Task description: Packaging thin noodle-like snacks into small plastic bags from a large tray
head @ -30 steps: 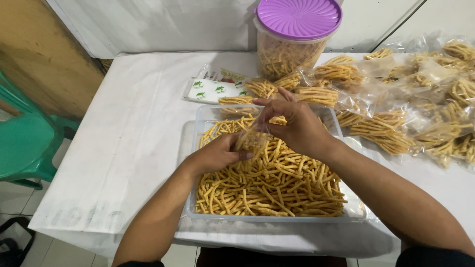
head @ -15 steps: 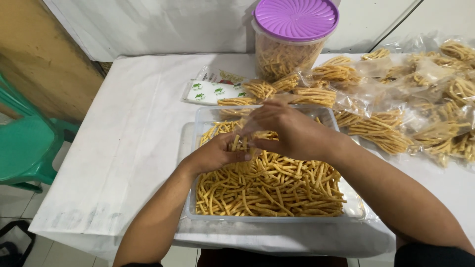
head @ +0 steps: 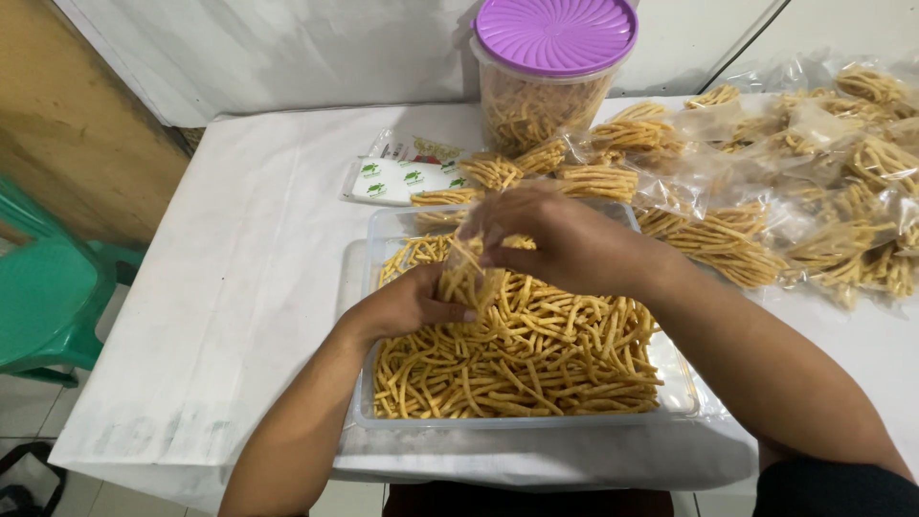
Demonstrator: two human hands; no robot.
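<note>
Since a second ago both hands have shifted a little leftward and the small clear plastic bag (head: 469, 284) between them shows more sticks inside.

Nearest lies the clear rectangular plastic tub (head: 682, 388), heaped with thin yellow-orange fried snack sticks (head: 517, 364), on the white-covered table (head: 239, 287). Over the tub's far half the left hand (head: 407, 304) is curled around the bag from below, thumb and fingers closed on its lower part and holding it upright. The right hand (head: 565, 239) hovers just above, its fingertips pinched loosely at the bag's mouth; whether they hold sticks or only the plastic rim cannot be told.

To fill well, it seems best to keep the mouth held wide over the tub so strays drop back in, and to feed sticks lengthwise so they stand parallel and do not snap.

Beyond the tub lie flat printed white labels in a clear sleeve (head: 407, 178), then many filled clear bags of the same sticks (head: 728, 239) spreading right. Farthest stands a round clear plastic jar with a purple lid (head: 555, 38), also full. A green plastic chair (head: 43, 297) sits left of the table.
</note>
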